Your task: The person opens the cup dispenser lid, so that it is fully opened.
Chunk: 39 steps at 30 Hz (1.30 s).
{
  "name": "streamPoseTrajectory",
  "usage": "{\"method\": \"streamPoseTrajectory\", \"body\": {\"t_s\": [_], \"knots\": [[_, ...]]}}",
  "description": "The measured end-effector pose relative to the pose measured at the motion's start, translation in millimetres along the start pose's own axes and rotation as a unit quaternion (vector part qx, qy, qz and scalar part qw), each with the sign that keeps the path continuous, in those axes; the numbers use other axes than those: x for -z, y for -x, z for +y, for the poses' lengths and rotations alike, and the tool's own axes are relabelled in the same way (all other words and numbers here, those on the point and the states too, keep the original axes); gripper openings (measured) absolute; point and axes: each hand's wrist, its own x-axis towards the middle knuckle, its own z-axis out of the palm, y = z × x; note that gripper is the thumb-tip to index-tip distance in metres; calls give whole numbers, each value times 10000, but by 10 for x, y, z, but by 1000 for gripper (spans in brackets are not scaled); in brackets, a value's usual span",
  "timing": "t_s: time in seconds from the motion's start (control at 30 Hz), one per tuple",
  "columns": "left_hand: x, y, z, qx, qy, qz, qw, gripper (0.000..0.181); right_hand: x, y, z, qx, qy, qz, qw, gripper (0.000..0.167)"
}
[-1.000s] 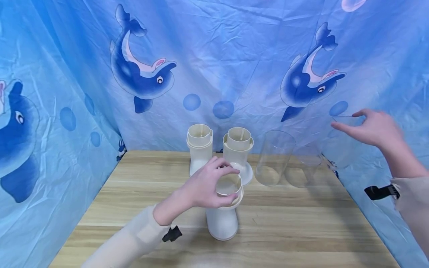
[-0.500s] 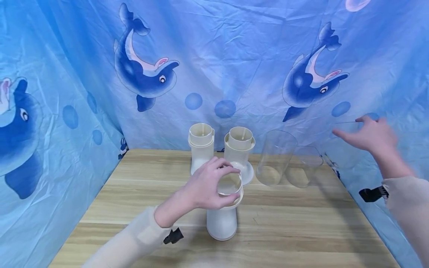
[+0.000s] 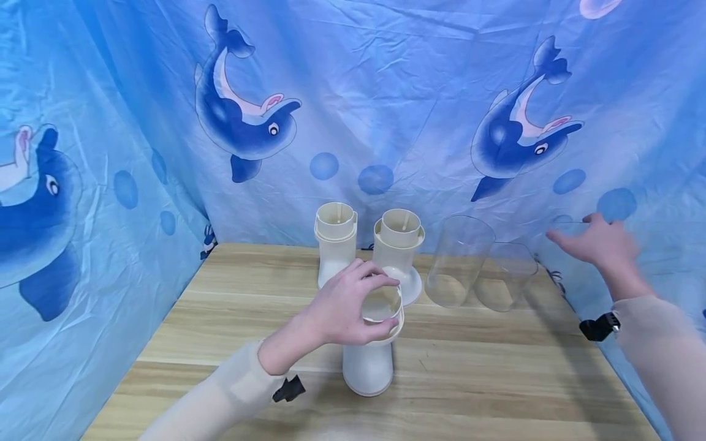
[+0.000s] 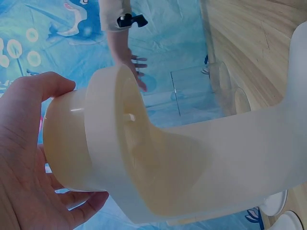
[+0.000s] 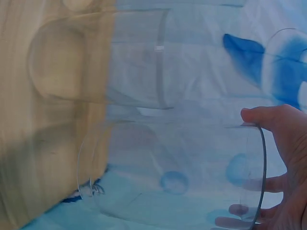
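Note:
My left hand [image 3: 342,309] grips the cream inner collar [image 4: 67,143] at the top of a white plastic stand [image 3: 368,370], thumb on one side and fingers on the other. The stand is upright near the middle of the wooden table, with a flared foot and a wider ring below the collar. Off to the right, my right hand [image 3: 603,245] holds a clear cylinder [image 5: 192,172] by its rim, thumb and fingers spread across the opening. In the head view that cylinder's body is barely visible against the blue cloth.
Two similar white stands [image 3: 336,248] [image 3: 398,254] are at the table's back. Two clear cylinders, a tall one [image 3: 460,260] and a shorter one [image 3: 505,275], stand to their right. Blue dolphin-print cloth [image 3: 386,92] encloses the back and sides of the wooden table [image 3: 469,361].
My right hand has come down and slightly left, carrying the clear cylinder. My left hand keeps its grip on the stand's collar. The head view has shifted a little.

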Motion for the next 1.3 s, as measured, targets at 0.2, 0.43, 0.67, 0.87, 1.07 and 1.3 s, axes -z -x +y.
{"method": "streamPoseTrajectory", "body": {"t_s": [0.2, 0.43, 0.67, 0.87, 1.07, 1.3], "knots": [[10, 1, 2, -14, 4, -29, 10000, 50, -254, -85, 126, 23, -260, -199, 9995, 121], [12, 1, 9, 6, 24, -65, 10000, 50, -477, -152, 241, 165, -279, -411, 9986, 118], [-3, 5, -2, -24, 34, -24, 10000, 50, -590, -165, 270, 131, -365, -570, 9976, 120], [6, 2, -12, -58, 112, -78, 9999, 51, -667, -160, 279, 39, -337, -539, 9980, 116], [20, 17, -17, -32, 221, -136, 9997, 54, -728, -135, 300, 22, -342, -465, 9983, 115], [2, 56, 1, 217, -60, 169, 9996, 62, -730, -133, 329, 164, -411, -494, 9978, 101]]}}
